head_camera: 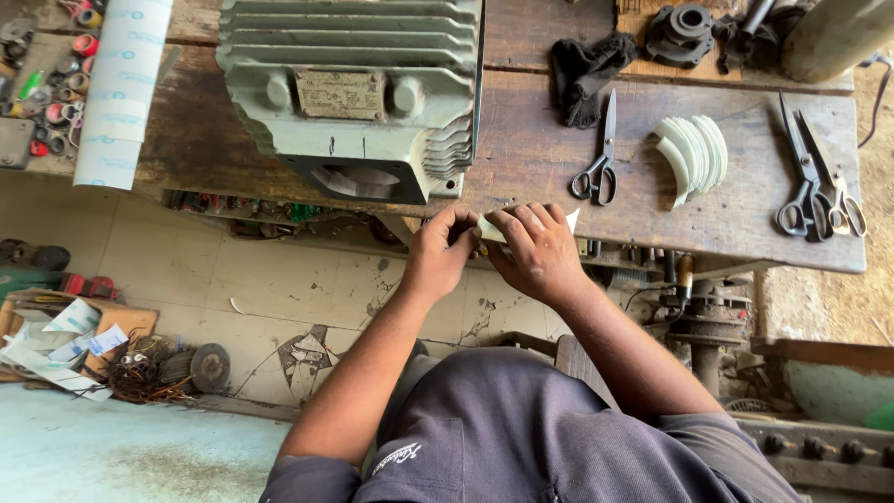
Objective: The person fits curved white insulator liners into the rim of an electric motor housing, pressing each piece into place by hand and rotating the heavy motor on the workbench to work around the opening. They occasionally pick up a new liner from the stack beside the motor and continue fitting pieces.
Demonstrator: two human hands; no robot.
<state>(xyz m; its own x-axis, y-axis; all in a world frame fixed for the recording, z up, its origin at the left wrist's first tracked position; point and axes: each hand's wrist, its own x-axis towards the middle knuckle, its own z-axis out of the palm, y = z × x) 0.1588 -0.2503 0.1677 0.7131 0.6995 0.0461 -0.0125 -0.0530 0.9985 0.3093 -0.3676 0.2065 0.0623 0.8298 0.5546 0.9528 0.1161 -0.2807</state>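
A worn wooden tabletop (pixel 559 158) fills the top of the view, and a cracked tile floor lies below it. Both hands meet at the near edge of the tabletop, about in the middle.

The left hand (pixel 440 251) and the right hand (pixel 535 250) hold one small pale paper piece (pixel 491 229) between them. The fingers of both hands are curled and pinched on it. The paper piece lies across, from side to side, with one end in each hand. A little tip of it pokes out past the right hand. The right hand covers more of it, so it is hard to see its full shape.

A stack of curved pale pieces (pixel 694 154) lies on the tabletop, off to the right of the hands and farther from the near edge. The right hand is the nearer one to it. Black scissors (pixel 599 154) lie just past the hands, with the blades pointing to the far edge. More scissors (pixel 819 182) lie near the right edge. A big grey motor case (pixel 358 93) sits to the left of the hands, and a dark cloth (pixel 587 74) lies near the far edge.
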